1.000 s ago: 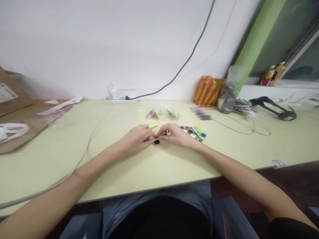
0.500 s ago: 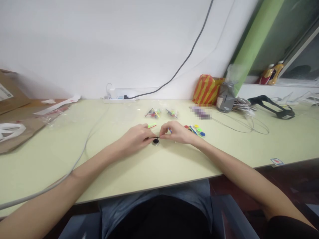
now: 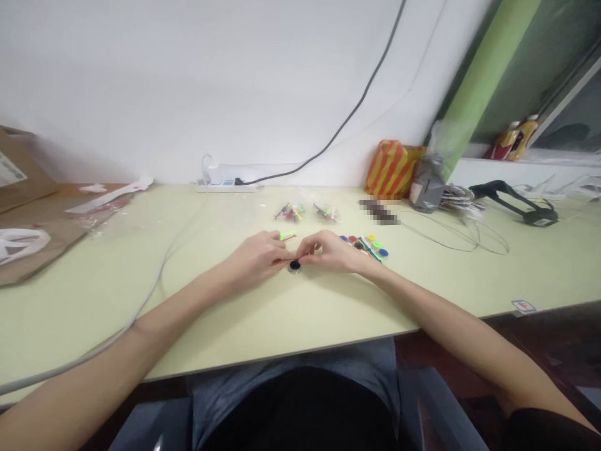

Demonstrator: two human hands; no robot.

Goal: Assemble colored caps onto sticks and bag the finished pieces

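Observation:
My left hand (image 3: pixel 263 254) is closed, fingertips pressed together just left of a small round black piece with a clear rim (image 3: pixel 295 266) lying on the table. My right hand (image 3: pixel 331 252) pinches from the other side, its fingertips meeting the left ones above that piece. Between them is a thin black stick, mostly hidden by the fingers, with only a dark bit showing. Behind my left hand lie green and red thin plastic pieces (image 3: pixel 288 236). Beyond my right hand are several coloured discs and sticks, among them a blue disc (image 3: pixel 383 253).
Two clear bags of coloured parts (image 3: pixel 290 213) lie toward the wall. A power strip (image 3: pixel 225 186) sits behind them, and a grey cable (image 3: pixel 159 275) crosses at left. A striped bag (image 3: pixel 389 169), a grey bag (image 3: pixel 427 185) and a black frame-like object (image 3: pixel 511 203) stand back right.
My right fingertips have shifted slightly left, closer to the left ones. The black stick, visible between the hands before, is now almost covered.

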